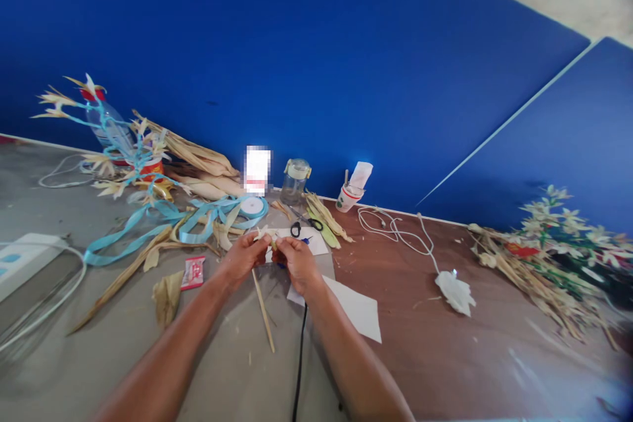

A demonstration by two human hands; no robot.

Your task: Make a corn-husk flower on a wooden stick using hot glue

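My left hand (244,256) and my right hand (298,262) meet above the middle of the table, fingertips pinched close together. Between them is a small pale corn-husk flower (262,233), its petals poking up by the left fingertips. Something yellowish shows at the right fingertips, too small to make out. Just behind my hands, black-handled scissors (295,230) lie by a white sheet (317,245). A thin pale strip (264,313) lies on the table below, and a second white paper (363,310) is partly under my right forearm.
Blue ribbon (119,247), a ribbon spool (253,206) and dried husks (198,157) spread left, near a red packet (192,272) and power strip (30,257). Behind stand a clear jar (295,181) and paper cup (349,199). Rightward lie a white cable (395,227) and husk flowers (568,224).
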